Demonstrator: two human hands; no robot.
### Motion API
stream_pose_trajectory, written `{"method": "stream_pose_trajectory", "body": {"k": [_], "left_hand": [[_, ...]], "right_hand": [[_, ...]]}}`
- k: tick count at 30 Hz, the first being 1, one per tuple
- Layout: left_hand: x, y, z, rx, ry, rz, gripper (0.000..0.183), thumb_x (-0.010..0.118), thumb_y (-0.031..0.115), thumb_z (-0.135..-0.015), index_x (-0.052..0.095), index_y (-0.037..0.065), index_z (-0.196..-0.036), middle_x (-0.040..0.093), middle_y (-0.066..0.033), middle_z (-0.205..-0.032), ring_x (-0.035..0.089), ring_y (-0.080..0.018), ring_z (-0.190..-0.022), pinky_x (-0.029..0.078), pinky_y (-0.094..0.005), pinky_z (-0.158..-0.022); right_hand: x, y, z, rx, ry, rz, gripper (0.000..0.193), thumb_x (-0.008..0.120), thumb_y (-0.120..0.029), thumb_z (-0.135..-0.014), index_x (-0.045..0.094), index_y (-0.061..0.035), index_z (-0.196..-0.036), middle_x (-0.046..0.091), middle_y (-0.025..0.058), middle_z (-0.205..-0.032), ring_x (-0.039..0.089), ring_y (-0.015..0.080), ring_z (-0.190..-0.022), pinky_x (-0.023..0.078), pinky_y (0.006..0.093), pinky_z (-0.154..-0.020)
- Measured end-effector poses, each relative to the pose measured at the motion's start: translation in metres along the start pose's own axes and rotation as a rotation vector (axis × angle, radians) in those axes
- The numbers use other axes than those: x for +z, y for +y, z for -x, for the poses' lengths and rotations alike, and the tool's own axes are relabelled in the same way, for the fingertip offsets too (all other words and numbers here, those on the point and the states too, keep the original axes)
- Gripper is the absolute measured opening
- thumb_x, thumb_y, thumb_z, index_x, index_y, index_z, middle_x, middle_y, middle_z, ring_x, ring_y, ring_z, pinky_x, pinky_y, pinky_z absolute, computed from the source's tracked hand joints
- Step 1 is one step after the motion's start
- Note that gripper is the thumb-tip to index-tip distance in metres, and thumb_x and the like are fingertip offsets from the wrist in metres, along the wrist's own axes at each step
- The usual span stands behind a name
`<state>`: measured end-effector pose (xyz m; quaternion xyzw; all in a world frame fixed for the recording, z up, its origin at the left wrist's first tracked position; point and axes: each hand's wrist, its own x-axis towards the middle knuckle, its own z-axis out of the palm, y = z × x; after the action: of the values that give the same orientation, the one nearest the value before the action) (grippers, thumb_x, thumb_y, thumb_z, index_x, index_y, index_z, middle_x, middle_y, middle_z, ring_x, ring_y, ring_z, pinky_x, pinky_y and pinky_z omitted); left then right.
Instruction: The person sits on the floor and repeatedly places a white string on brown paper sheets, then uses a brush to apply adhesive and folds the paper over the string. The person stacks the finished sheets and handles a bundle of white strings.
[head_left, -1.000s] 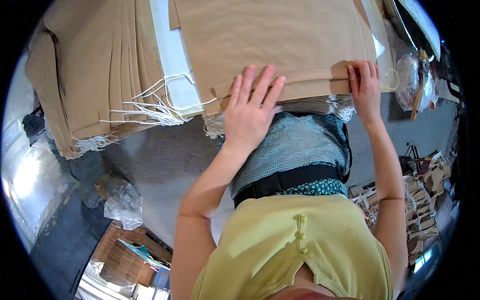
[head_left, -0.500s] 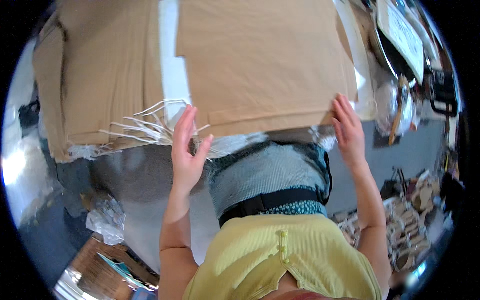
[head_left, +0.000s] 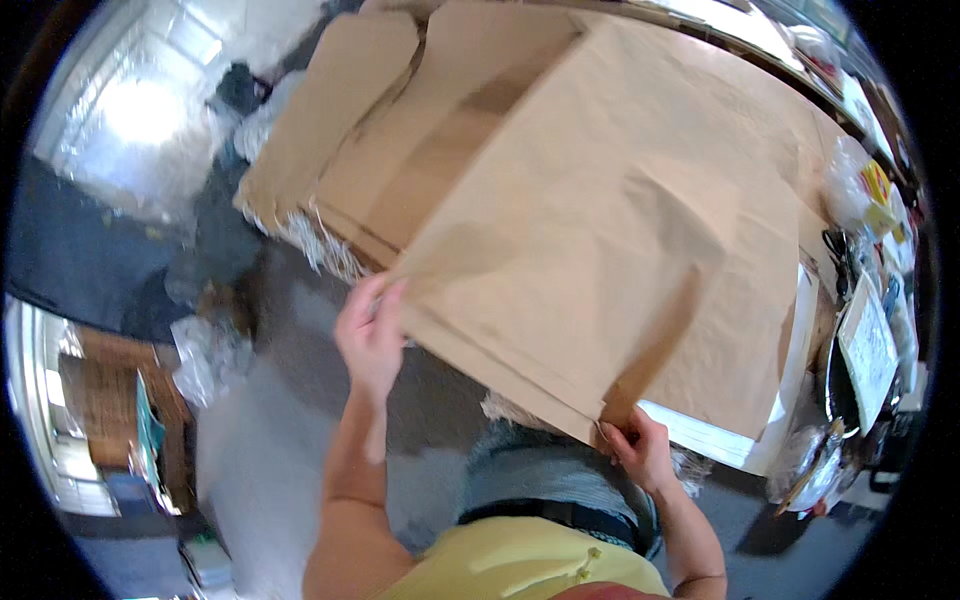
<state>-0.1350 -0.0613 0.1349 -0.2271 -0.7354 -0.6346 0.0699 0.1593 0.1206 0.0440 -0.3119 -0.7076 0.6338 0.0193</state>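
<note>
A large sheet of brown kraft paper [head_left: 560,240] is lifted and tilted over a stack of similar brown paper [head_left: 350,80]. My left hand [head_left: 370,345] pinches its left near corner between thumb and fingers. At the right end of its near edge, my right hand [head_left: 642,455] grips the paper, and a fold rises from there. White sheet material [head_left: 700,437] shows beneath, right of my right hand. Frayed white strings [head_left: 325,245] hang from the near left edge of the stack, beyond my left hand.
On the right lie a white board [head_left: 868,345], a plastic-wrapped bundle [head_left: 805,470] and a yellow-and-white packet [head_left: 878,200]. Crumpled clear plastic [head_left: 212,360] and brown cardboard [head_left: 125,400] are on the floor at left.
Both hands were open at the near edge of the stack; now they are closed on the paper. The sheet has been raised and turned, covering much of the stack. The view has swung round.
</note>
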Motion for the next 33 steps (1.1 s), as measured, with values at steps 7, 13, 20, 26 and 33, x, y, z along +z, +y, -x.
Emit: {"method": "stream_pose_trajectory", "body": {"k": [7, 13, 20, 26, 33], "left_hand": [[-0.064, -0.016, -0.054, -0.035, 0.295, -0.448, 0.033, 0.057, 0.012, -0.099, 0.057, 0.003, -0.13, 0.06, -0.0057, -0.099, 0.055, -0.0132, -0.083, 0.051, -0.027, -0.073], [0.038, -0.028, 0.0, 0.226, -0.57, -0.591, 0.043, 0.071, 0.021, -0.087, 0.061, 0.004, -0.125, 0.06, -0.0168, -0.128, 0.055, -0.0355, -0.121, 0.044, -0.0414, -0.102], [0.143, -0.023, 0.09, 0.661, -1.127, -0.488, 0.037, 0.073, 0.01, -0.076, 0.066, 0.007, -0.113, 0.06, -0.0127, -0.128, 0.055, -0.0307, -0.123, 0.046, -0.0434, -0.102], [0.168, -0.042, 0.106, 0.998, -1.018, -0.465, 0.023, 0.069, 0.002, -0.072, 0.066, 0.002, -0.095, 0.068, -0.0113, -0.106, 0.066, -0.0305, -0.104, 0.056, -0.0393, -0.086], [0.124, -0.026, 0.125, 0.855, -1.077, -0.337, 0.022, 0.073, 0.003, -0.071, 0.067, 0.002, -0.093, 0.068, -0.0103, -0.105, 0.067, -0.0277, -0.101, 0.055, -0.0368, -0.082]], "right_hand": [[0.057, -0.053, -0.07, -0.144, -0.198, -0.403, 0.028, 0.058, -0.019, -0.1, 0.059, 0.0007, -0.119, 0.069, 0.0104, -0.085, 0.066, 0.0143, -0.073, 0.053, 0.0288, -0.065], [0.004, -0.019, -0.035, -0.077, -0.086, -0.072, 0.031, 0.06, -0.019, -0.099, 0.061, -0.0076, -0.128, 0.072, 0.0139, -0.103, 0.068, 0.0188, -0.09, 0.055, 0.0336, -0.083], [-0.167, 0.031, 0.105, 0.112, 0.763, 0.665, 0.027, 0.058, -0.007, -0.094, 0.067, -0.0112, -0.119, 0.063, 0.0102, -0.092, 0.061, 0.0251, -0.082, 0.05, 0.0351, -0.072], [-0.233, 0.051, 0.181, 0.147, 0.813, 1.63, 0.054, 0.063, -0.004, -0.079, 0.061, -0.0281, -0.128, 0.056, 0.0042, -0.103, 0.056, 0.0244, -0.1, 0.05, 0.0385, -0.085], [-0.187, 0.026, 0.13, -0.307, 1.079, 0.747, 0.011, 0.067, -0.005, -0.089, 0.062, -0.004, -0.099, 0.066, 0.0053, -0.092, 0.064, 0.0145, -0.081, 0.051, 0.0249, -0.066]]}}
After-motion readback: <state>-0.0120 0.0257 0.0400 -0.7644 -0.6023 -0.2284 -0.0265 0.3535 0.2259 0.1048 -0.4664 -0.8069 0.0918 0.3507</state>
